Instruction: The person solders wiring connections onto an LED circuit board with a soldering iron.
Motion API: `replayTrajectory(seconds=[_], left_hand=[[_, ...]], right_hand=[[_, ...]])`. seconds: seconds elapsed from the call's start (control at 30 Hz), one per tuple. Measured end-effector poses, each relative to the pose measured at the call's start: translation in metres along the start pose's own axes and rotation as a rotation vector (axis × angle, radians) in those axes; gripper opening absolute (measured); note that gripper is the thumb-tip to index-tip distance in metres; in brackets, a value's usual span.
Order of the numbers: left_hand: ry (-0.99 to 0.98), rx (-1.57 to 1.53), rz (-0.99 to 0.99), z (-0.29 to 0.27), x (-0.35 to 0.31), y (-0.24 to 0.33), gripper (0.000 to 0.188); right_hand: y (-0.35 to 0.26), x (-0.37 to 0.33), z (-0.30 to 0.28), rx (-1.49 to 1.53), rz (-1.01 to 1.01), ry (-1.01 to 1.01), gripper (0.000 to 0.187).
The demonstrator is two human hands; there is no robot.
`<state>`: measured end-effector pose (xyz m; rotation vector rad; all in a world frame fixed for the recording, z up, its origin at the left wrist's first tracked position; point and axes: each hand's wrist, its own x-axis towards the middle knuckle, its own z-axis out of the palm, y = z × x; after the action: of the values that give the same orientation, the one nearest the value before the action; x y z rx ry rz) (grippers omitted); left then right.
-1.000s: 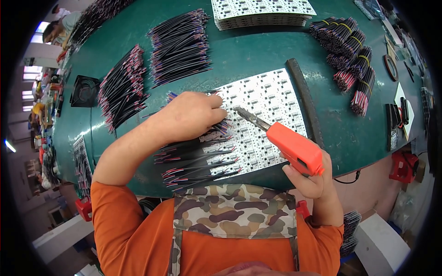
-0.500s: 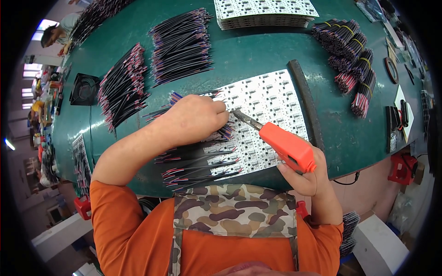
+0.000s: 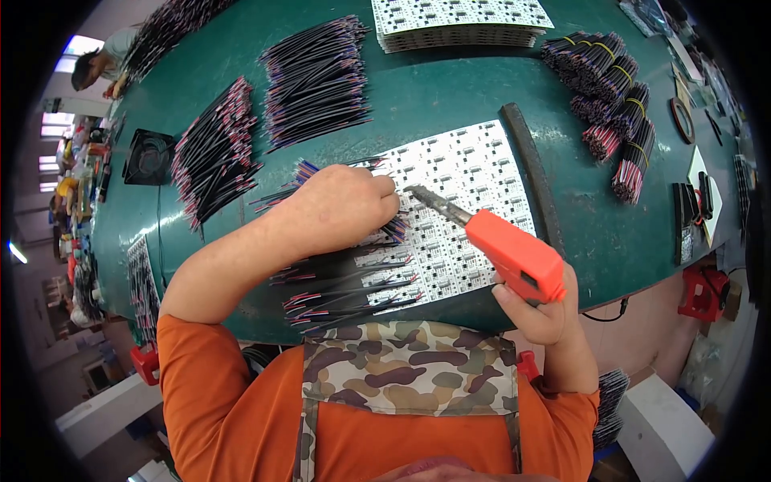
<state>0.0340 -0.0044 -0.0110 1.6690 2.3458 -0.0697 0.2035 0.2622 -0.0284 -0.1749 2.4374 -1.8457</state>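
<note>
Right hand [image 3: 550,323], one: wrapped round the handle of a red soldering gun [image 3: 514,253]; we judge a loose wrist best for a steady metal tip [image 3: 435,203].

Loose wires [image 3: 321,309], several: ends spread across the near left edge of the white board [image 3: 482,217]; we should let nothing brush them.

Left hand [image 3: 353,201], one: curled over further wires [image 3: 393,230] at that edge, fingertips hidden, so we cannot tell whether they pinch. The tip lies just beside these fingers, apart; we would guard that gap and hold the wires flat.

Black bar [image 3: 530,169], one: along the board's right edge; useful, we think, against sliding.

Beyond, on the green tabletop [image 3: 450,84]: wire piles [image 3: 317,80], several; stack of boards [image 3: 462,16], one.
</note>
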Motion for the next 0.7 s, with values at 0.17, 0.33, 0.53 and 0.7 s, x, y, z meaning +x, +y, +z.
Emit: replayTrajectory(seconds=[0.17, 0.33, 0.53, 0.7], left_hand=[[-0.038, -0.011, -0.015, -0.003, 0.0, 0.001, 0.015], [0.044, -0.062, -0.031, -0.008, -0.005, 0.0, 0.025], [0.165, -0.266, -0.161, -0.012, -0.021, -0.001, 0.048], [0.157, -0.236, -0.107, 0.001, -0.024, 0.005, 0.023]], right_hand=[[0.0, -0.005, -0.003, -0.06, -0.077, 0.055, 0.05], [0.002, -0.012, -0.001, -0.017, -0.036, 0.067, 0.05], [0.003, -0.016, -0.002, -0.024, -0.095, 0.095, 0.041], [0.002, -0.017, 0.0, 0.013, -0.081, 0.111, 0.038]])
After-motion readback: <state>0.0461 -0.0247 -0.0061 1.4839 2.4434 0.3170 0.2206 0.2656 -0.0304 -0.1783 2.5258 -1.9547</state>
